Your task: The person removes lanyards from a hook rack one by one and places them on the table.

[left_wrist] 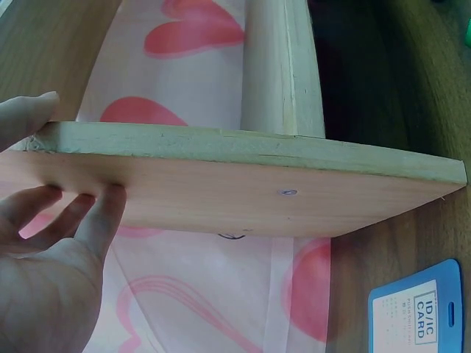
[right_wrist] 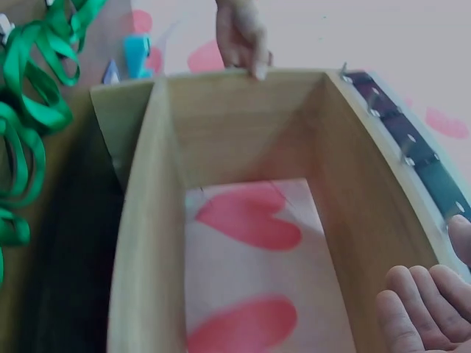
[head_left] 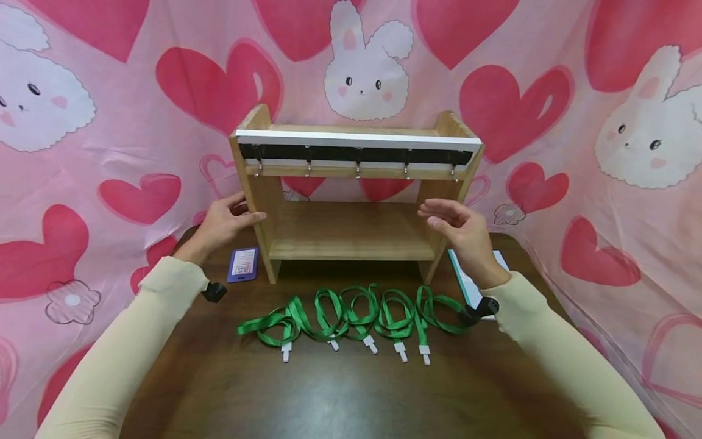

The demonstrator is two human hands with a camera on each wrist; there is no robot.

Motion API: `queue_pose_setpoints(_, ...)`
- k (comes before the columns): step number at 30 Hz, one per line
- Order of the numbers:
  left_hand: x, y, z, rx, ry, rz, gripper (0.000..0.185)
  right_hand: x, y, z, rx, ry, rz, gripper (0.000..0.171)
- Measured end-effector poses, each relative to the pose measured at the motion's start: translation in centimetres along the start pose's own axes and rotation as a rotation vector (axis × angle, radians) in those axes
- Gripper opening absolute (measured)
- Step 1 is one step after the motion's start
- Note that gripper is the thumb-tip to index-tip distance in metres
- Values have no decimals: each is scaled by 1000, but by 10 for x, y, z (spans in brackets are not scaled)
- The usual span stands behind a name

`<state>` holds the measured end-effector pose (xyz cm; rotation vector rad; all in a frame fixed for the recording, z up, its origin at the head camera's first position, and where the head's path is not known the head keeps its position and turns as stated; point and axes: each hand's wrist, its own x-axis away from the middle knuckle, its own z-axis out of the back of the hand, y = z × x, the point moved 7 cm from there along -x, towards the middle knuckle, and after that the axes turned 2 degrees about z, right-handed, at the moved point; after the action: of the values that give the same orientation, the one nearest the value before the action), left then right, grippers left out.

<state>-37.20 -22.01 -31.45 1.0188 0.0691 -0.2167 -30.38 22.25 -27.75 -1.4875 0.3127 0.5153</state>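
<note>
A wooden two-tier rack (head_left: 351, 228) stands at the back of the dark table. Its upper front bears a white board with a black strip (head_left: 331, 152) and several metal hooks. At the rack's left side panel (left_wrist: 184, 176), my left hand (head_left: 225, 221) pinches the edge, thumb on one side and fingertips against the outer face. My right hand (head_left: 460, 241) is held near the right side panel with fingers loosely bent and nothing in them. In the right wrist view its fingers (right_wrist: 423, 305) show at the lower right corner; contact with the rack cannot be made out.
Several green lanyards (head_left: 323, 314) with white clips lie coiled in a row before the rack. A blue card holder (head_left: 243, 265) lies left of it. Under the right forearm is a white sheet or pad (head_left: 466, 286) with a teal edge. Pink heart-print cloth (head_left: 137, 195) surrounds the table.
</note>
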Motion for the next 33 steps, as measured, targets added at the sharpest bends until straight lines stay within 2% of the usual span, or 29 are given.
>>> queue_pose_setpoints(10, 0, -1, 0, -4, -6, 11, 76, 3, -17, 55, 5, 135, 48, 39)
queue_pose_setpoints(15, -1, -1, -1, 8, -10, 19, 76, 5, -19, 80, -18, 198, 34, 37)
queue_pose_setpoints(18, -2, -1, -1, 17, -12, 24, 77, 5, -18, 95, 12, 201, 22, 36)
queue_pose_setpoints(22, -3, 2, -2, 35, -12, 12, 77, 6, -14, 111, 249, 144, -25, 37)
queue_pose_setpoints(27, -1, 2, -1, 43, -16, 3, 76, 14, 1, 129, 537, 70, -155, 46)
queue_pose_setpoints(28, 0, 2, -1, 42, -17, 5, 76, 14, 3, 132, 611, 53, -159, 48)
queue_pose_setpoints(30, 1, 1, 1, 31, -18, 12, 77, 14, 6, 139, 736, 18, -126, 53)
queue_pose_setpoints(33, 4, -1, 7, 7, -6, 12, 78, 11, 6, 145, 952, -15, 24, 59)
